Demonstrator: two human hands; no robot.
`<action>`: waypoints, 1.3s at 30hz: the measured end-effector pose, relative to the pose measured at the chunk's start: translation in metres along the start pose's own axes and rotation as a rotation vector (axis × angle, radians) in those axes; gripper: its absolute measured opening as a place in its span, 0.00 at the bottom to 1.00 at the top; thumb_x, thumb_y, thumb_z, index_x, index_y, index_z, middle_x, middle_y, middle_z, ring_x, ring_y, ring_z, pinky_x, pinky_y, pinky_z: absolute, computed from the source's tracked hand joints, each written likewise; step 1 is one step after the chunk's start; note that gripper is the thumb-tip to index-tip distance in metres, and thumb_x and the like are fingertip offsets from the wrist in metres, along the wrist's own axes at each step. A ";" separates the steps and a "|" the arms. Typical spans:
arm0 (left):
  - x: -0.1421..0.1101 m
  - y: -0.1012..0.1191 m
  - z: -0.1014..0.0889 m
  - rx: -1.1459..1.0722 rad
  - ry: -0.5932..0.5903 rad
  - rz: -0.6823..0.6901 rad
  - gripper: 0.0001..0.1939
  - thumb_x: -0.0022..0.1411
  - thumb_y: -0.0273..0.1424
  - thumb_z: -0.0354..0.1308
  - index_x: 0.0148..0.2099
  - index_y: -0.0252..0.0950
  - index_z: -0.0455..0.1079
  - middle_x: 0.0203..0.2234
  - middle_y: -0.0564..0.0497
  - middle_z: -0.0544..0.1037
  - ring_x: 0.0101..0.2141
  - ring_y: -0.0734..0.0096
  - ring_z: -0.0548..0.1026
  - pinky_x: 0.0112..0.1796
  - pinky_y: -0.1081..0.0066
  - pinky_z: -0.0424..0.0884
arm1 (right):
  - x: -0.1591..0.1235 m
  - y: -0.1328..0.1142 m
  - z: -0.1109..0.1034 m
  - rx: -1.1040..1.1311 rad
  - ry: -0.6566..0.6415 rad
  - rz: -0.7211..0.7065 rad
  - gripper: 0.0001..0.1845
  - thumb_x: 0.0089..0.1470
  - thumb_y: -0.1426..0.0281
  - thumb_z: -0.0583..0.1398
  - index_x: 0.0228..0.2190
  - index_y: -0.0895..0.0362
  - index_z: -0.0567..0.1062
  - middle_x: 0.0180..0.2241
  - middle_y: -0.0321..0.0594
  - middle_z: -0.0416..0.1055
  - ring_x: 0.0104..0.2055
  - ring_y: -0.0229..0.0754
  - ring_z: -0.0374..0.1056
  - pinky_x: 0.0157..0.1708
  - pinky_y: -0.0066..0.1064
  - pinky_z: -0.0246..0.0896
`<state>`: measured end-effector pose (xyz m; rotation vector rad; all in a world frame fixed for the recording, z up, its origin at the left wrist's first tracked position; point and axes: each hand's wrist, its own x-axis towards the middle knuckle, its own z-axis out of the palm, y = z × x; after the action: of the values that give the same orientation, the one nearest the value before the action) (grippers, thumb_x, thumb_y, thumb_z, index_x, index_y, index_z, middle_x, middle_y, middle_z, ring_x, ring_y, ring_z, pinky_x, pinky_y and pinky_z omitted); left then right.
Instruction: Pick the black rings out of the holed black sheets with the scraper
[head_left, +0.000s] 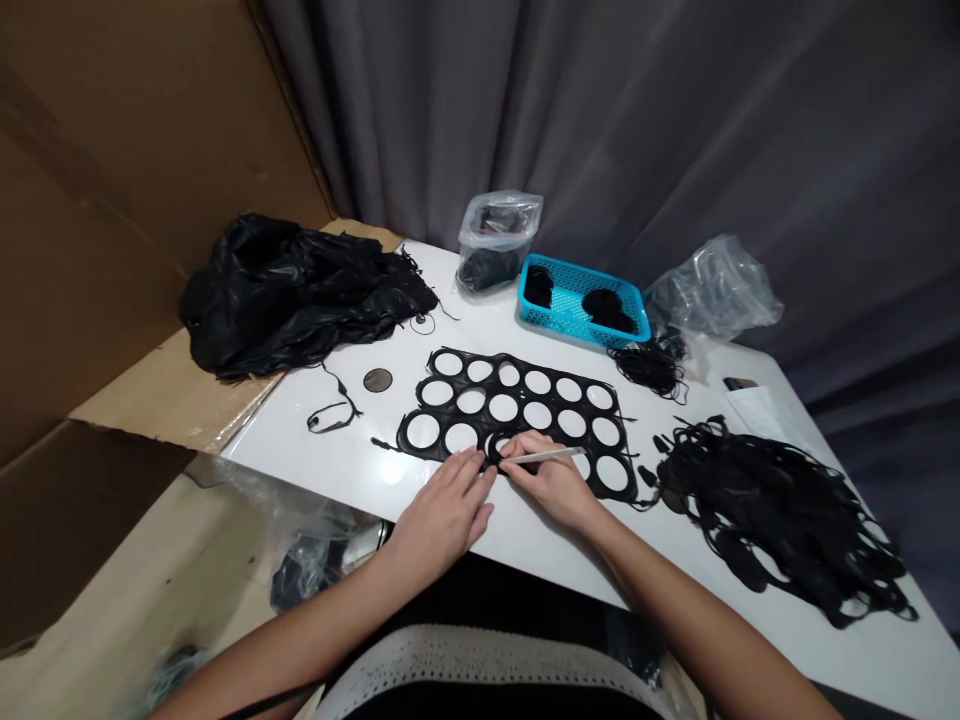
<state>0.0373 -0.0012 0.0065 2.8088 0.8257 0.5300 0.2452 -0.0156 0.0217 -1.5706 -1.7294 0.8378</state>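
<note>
A black sheet [450,410] with rows of round cut-outs lies flat on the white table [352,470], and the tabletop shows through the holes. My left hand [444,505] rests on its front edge, fingers stretched out and pressing down. Just to the right, my right hand [551,480] is closed in a pinch around a slim, light-coloured pen-like tool [551,455]. The tool's tip points left, at the rim of a front-row hole close to my left fingertips. Whether it is a knife or tweezers is too small to tell.
A black heap of sheets [300,290] lies at back left, a dark disc [378,380] nearer. Behind stand a clear bag-lined tub [495,245] and a blue basket [570,325] holding black bundles. Black cut strips [780,510] pile up at right, near a plastic bag [716,290].
</note>
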 end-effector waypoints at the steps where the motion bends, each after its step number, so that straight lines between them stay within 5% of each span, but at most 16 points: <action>1: 0.000 0.000 0.000 -0.009 0.004 -0.004 0.21 0.68 0.30 0.54 0.60 0.29 0.65 0.56 0.35 0.70 0.59 0.49 0.67 0.58 0.53 0.67 | 0.000 0.000 0.000 -0.022 0.006 -0.015 0.09 0.58 0.71 0.61 0.26 0.54 0.68 0.35 0.36 0.74 0.42 0.44 0.69 0.46 0.38 0.56; 11: 0.000 -0.005 0.004 -0.051 0.023 0.013 0.20 0.68 0.29 0.52 0.60 0.30 0.65 0.56 0.34 0.70 0.60 0.49 0.67 0.59 0.49 0.64 | -0.002 0.001 0.006 -0.425 0.006 -0.394 0.08 0.61 0.77 0.54 0.38 0.56 0.71 0.43 0.47 0.76 0.47 0.50 0.68 0.48 0.44 0.53; 13: 0.000 -0.006 0.005 -0.051 0.018 0.014 0.19 0.68 0.28 0.52 0.59 0.30 0.66 0.56 0.35 0.70 0.60 0.49 0.66 0.59 0.48 0.63 | 0.017 0.008 -0.010 -0.451 0.120 -0.313 0.08 0.60 0.76 0.53 0.35 0.56 0.72 0.38 0.46 0.76 0.43 0.49 0.68 0.46 0.42 0.54; 17: -0.001 -0.007 0.004 -0.048 0.020 0.032 0.19 0.68 0.29 0.52 0.60 0.31 0.66 0.57 0.35 0.70 0.59 0.48 0.66 0.58 0.49 0.64 | 0.051 0.036 -0.066 -0.214 0.555 0.030 0.10 0.57 0.69 0.58 0.24 0.54 0.66 0.28 0.39 0.73 0.33 0.44 0.67 0.36 0.35 0.56; 20: 0.004 -0.017 -0.005 -0.115 0.005 0.040 0.18 0.69 0.31 0.51 0.59 0.34 0.67 0.55 0.39 0.71 0.56 0.52 0.69 0.55 0.52 0.68 | 0.044 0.056 -0.097 0.031 0.666 0.204 0.15 0.51 0.67 0.63 0.20 0.54 0.63 0.22 0.32 0.66 0.27 0.39 0.62 0.30 0.31 0.54; 24: 0.032 -0.054 -0.027 -0.041 0.049 -0.129 0.15 0.70 0.26 0.45 0.52 0.36 0.70 0.45 0.42 0.73 0.45 0.57 0.72 0.45 0.57 0.71 | 0.010 0.064 -0.104 0.508 0.620 0.361 0.22 0.43 0.64 0.70 0.18 0.54 0.61 0.17 0.27 0.60 0.23 0.34 0.59 0.22 0.26 0.50; 29: 0.080 -0.100 -0.040 0.302 -0.078 -0.402 0.21 0.66 0.24 0.45 0.59 0.28 0.63 0.44 0.35 0.68 0.43 0.48 0.68 0.38 0.57 0.70 | -0.010 0.061 -0.098 1.007 0.559 0.458 0.25 0.34 0.66 0.76 0.22 0.54 0.64 0.31 0.40 0.78 0.38 0.42 0.74 0.22 0.21 0.61; 33: 0.103 -0.110 -0.033 0.261 -0.175 -0.452 0.20 0.66 0.26 0.46 0.59 0.32 0.62 0.42 0.39 0.67 0.44 0.50 0.69 0.35 0.63 0.69 | -0.010 0.060 -0.094 1.091 0.515 0.488 0.22 0.37 0.67 0.76 0.24 0.55 0.68 0.31 0.40 0.78 0.39 0.42 0.76 0.18 0.17 0.63; 39: 0.105 -0.119 -0.034 0.257 -0.190 -0.443 0.20 0.63 0.22 0.44 0.55 0.35 0.65 0.39 0.43 0.66 0.40 0.56 0.70 0.33 0.66 0.68 | -0.009 0.056 -0.092 1.063 0.376 0.459 0.26 0.38 0.64 0.76 0.22 0.55 0.63 0.28 0.39 0.76 0.38 0.44 0.77 0.17 0.17 0.66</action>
<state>0.0480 0.1577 0.0375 2.6985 1.5054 0.0908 0.3527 -0.0171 0.0300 -1.2179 -0.4505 1.2803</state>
